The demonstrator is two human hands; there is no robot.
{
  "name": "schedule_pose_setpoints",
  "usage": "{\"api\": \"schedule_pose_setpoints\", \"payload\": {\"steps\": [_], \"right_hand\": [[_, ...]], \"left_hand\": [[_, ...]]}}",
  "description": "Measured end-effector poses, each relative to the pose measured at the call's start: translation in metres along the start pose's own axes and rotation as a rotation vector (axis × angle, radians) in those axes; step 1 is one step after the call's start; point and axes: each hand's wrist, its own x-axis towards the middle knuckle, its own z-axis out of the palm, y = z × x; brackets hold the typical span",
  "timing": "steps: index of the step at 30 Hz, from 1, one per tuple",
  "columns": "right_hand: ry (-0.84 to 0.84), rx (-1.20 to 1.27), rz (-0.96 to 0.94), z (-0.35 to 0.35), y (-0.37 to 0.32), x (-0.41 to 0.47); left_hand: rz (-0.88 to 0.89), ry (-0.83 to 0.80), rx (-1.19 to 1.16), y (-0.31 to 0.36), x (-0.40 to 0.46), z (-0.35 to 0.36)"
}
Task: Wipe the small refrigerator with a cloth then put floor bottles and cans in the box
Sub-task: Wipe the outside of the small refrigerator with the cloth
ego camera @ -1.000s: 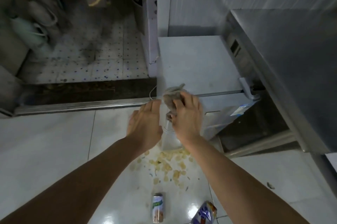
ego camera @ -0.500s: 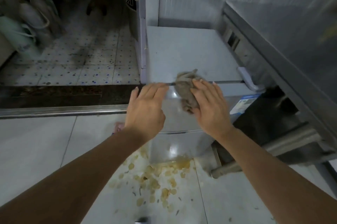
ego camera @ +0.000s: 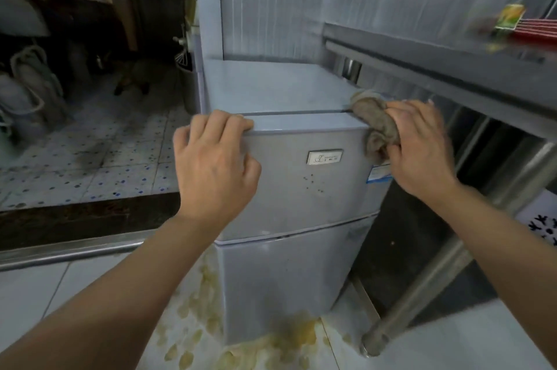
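Since the earlier frames the view has dropped lower and closer, the cloth has travelled from the middle of the door's top edge out to its right corner, and the cans on the floor have slipped out of sight.

Left of the grip, the left hand (ego camera: 215, 164) rests on the small refrigerator (ego camera: 297, 188), fingers curled loosely over the top left corner of the upper door and holding nothing, just bracing. Between the two hands sit the door's badge (ego camera: 325, 156) and a few dark specks below it, not yet wiped. At the grip itself, the right hand (ego camera: 417, 143) is closed around the bunched brown cloth (ego camera: 375, 125), pressing it against the door's top right corner where the top panel meets the door. Just right of the grip a steel table (ego camera: 452, 68) overhangs closely.

Risks, as I judge them: the knuckles could knock the table edge if the stroke runs on rightward; a hard push might nudge the light fridge or pull its door ajar, which is probably why the other hand steadies it; and the yellowish spill (ego camera: 286, 342) on the tiles at the fridge foot could make footing slippery.

As for containers, neither the box nor any bottle or can is in view, and the refrigerator is closed, so its contents cannot be told.
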Motion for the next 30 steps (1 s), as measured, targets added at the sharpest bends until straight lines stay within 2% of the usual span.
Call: {"api": "schedule_pose_setpoints", "payload": {"steps": [5, 7, 11, 14, 17, 19, 21, 26, 30], "right_hand": [[0.317, 0.058, 0.120, 0.039, -0.010, -0.023], [0.396, 0.044, 0.160, 0.055, -0.011, -0.041], [0.329, 0.073, 0.283, 0.086, -0.007, -0.082], [0.285, 0.105, 0.290, 0.095, -0.006, -0.093], [0.347, 0.306, 0.256, 0.083, -0.003, -0.068], [0.373, 0.488, 0.292, 0.075, -0.003, -0.048], [0.412, 0.563, 0.344, 0.073, -0.003, -0.037], [0.549, 0.587, 0.345, 0.105, -0.007, -0.053], [0.437, 0.559, 0.388, 0.155, -0.031, -0.121]], "left_hand": [[-0.043, 0.134, -0.082, 0.001, -0.004, 0.014], [-0.058, 0.171, -0.111, 0.002, -0.005, 0.018], [-0.048, 0.225, -0.119, 0.004, -0.010, 0.026], [-0.038, 0.236, -0.125, 0.006, -0.013, 0.031], [-0.020, 0.247, -0.121, 0.006, -0.015, 0.034], [-0.005, 0.258, -0.103, 0.005, -0.016, 0.037], [0.000, 0.281, -0.095, 0.005, -0.017, 0.040], [-0.003, 0.346, -0.085, 0.007, -0.015, 0.049], [-0.004, 0.345, -0.066, 0.006, -0.016, 0.050]]}}
